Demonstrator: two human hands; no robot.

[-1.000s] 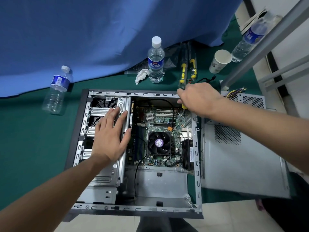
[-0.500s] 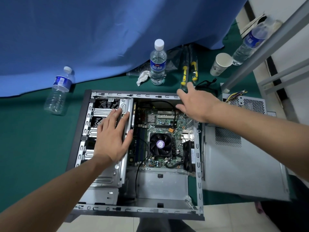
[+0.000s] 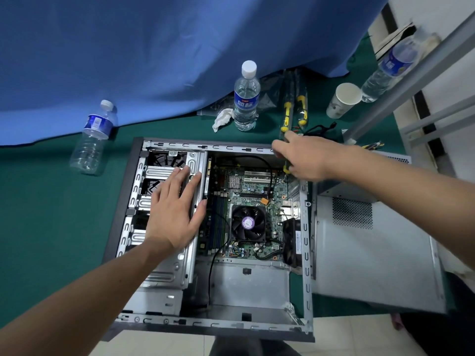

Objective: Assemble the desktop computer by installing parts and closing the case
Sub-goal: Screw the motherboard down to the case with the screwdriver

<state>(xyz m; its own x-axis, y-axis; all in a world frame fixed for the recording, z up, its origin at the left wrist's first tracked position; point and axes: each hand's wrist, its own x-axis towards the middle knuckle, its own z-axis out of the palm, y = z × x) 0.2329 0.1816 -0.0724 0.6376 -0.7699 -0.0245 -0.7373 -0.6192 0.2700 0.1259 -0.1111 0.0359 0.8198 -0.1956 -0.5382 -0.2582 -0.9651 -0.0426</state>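
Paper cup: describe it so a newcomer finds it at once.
Start at the open case on the green table and look past its far right corner. The paper cup stands upright there, beside the yellow-handled tools. It alone is white and opaque; the bottles are clear.

Bare, dull-grey sheet metal on the open computer case (image 3: 305, 242), stamped and ribbed under the left hand (image 3: 174, 214). Glossy green circuit board (image 3: 254, 191) beside that hand. Clear, shiny plastic water bottle (image 3: 246, 98), crumpled white paper tissue (image 3: 223, 119) and matt green table cloth (image 3: 51, 214) beyond.
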